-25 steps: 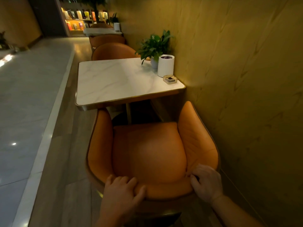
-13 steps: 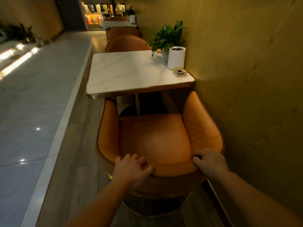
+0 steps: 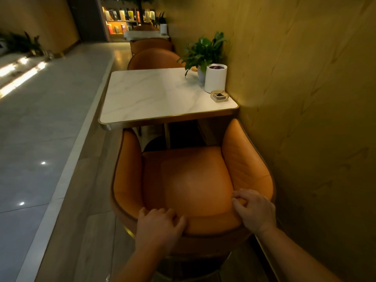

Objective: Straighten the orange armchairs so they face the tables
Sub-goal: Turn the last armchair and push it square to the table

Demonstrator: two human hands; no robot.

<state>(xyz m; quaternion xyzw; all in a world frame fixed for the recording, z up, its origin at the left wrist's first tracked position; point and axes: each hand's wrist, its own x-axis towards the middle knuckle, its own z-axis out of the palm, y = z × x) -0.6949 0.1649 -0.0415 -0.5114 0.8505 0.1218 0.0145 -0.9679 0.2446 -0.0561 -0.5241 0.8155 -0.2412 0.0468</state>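
Two hands grip the back rim of the near armchair, well apart. The left hand is curled over the rim left of centre. The right hand is clamped at the right rear corner, just as both were half a second ago. The grip has hardly changed. Both hands sit a little lower in view, and more of each forearm shows than a second ago, when only the wrists were in frame. The armchair stays square to the table, its arm tips reaching just under the table's near edge and its right side close to the wall. On the table, the plant, white canister and ashtray stand where they did, lined up along the wall side.

Much of the rest is obscured. The right fingertips tuck into the seam between cushion and back and cannot be seen. The armchair's base is mostly lost in shadow beneath the seat and behind the forearms, which the bottom edge cuts off. Only part of the table's post shows in the dark under the top. What lies in the ashtray is too dark to tell. Beyond the table a second armchair shows only its back, and a third only a strip of its back. The lit shelf at the far end is blurred.
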